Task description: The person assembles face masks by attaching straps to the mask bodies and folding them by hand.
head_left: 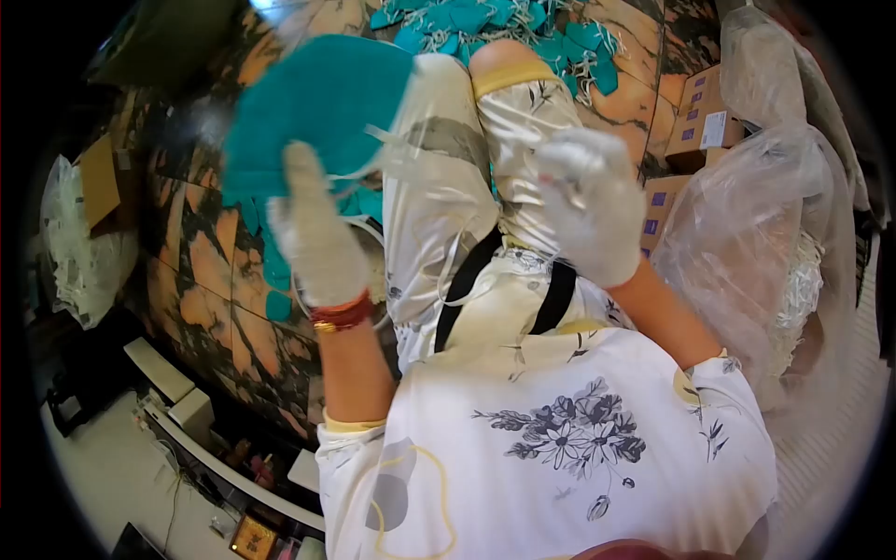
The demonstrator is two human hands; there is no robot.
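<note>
My left hand (322,224), in a white glove with red and gold bangles at the wrist, grips a teal face mask (322,107) by its lower edge. White elastic loops (397,154) hang from the mask across my left thigh. Over my right thigh, my right hand (590,205), also gloved in white, is held with its fingers curled in. Motion blurs it, and whatever it may pinch is too small to make out. A thin white loop (453,271) lies over my lap, near a black strap (467,285).
Many teal masks with white loops (467,23) are heaped on the marble-patterned floor (229,271) beyond my knees. At the right, cardboard boxes (700,121) stand by a large clear plastic bag (737,233). Another plastic bag (79,243) sits far left beside a piece of cardboard (100,187).
</note>
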